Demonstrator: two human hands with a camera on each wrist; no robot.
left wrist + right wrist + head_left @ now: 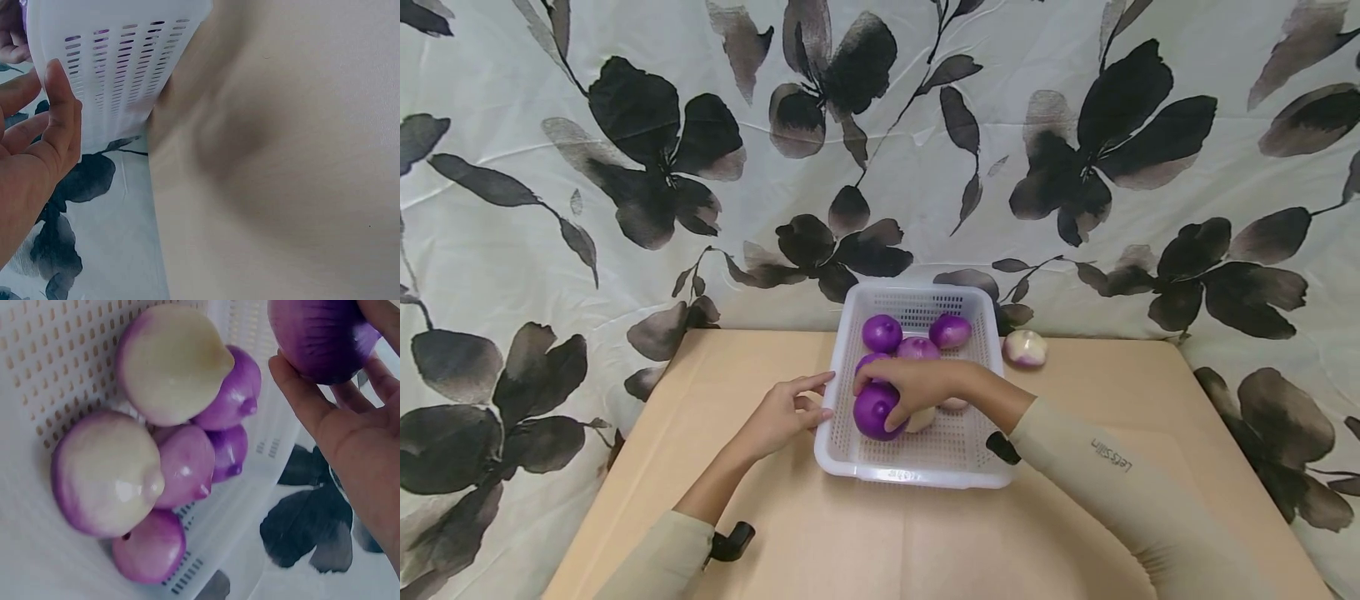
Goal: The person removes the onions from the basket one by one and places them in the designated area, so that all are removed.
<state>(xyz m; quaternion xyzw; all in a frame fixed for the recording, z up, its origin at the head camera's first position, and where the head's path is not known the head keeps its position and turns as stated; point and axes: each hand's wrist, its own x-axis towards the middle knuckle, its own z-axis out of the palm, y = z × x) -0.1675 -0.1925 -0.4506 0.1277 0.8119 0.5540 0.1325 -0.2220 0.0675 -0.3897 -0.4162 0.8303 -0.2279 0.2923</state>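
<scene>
My right hand (928,385) grips a dark purple onion (874,412) at the left side of a white perforated plastic basket (917,478). In the right wrist view, fingers and thumb go round this onion (325,340), which is up off the others. More onions lie in the basket, among them a purple one (882,333), another purple one (951,331) and a pale-faced one (106,478); the right hand partly covers several from above. My left hand (786,417) touches the basket's left side with extended fingertips, at the rim and outer wall (119,69) in the left wrist view.
A single whitish onion with purple patches (1025,348) sits outside the basket, to its right near the table's far edge. The light brown tabletop (880,542) stretches in front. Behind it hangs a white cloth (955,183) with dark flowers.
</scene>
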